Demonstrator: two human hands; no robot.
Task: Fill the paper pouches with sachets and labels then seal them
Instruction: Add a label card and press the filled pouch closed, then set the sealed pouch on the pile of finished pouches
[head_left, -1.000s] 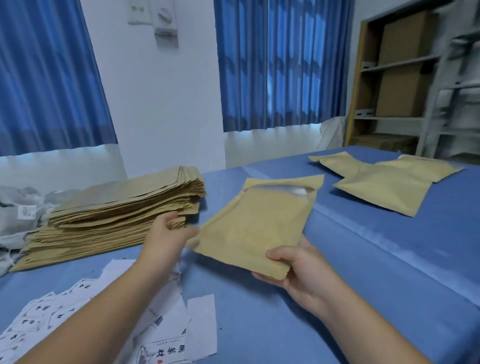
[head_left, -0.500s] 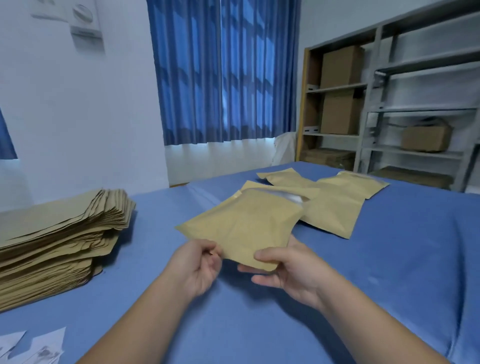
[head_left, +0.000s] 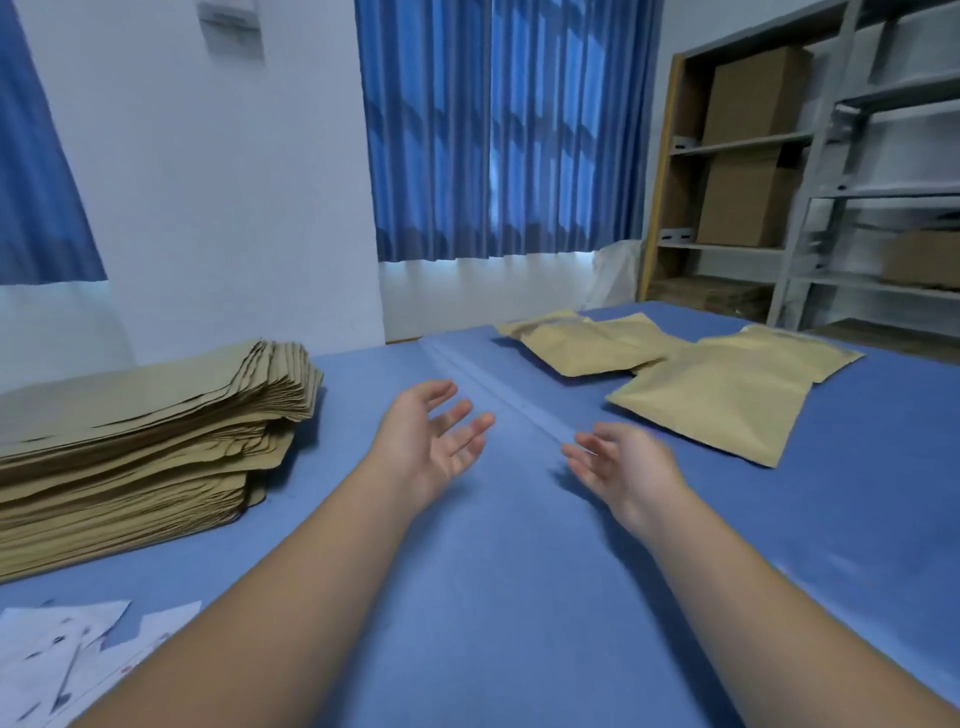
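a: both hands empty, left hand (head_left: 434, 447) and right hand (head_left: 626, 465) with each grip spread over the bench (head_left: 493, 597).
b: next pouch?
a: stack of empty pouches (head_left: 140, 441) near left. likely light, floppy, slick paper; pinch one corner.

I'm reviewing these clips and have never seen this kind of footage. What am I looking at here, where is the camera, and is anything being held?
There is no machine. A person wears a wide-angle camera on the head, looking forward and down at two bare arms. The left hand and right hand are open, palms turned inward, holding nothing. They hover over a blue-covered table. On the left sits a tall stack of flat paper pouches. At the far right lie a few loose pouches, overlapping. White printed labels lie at the bottom left corner. Shelves with cardboard boxes stand behind.
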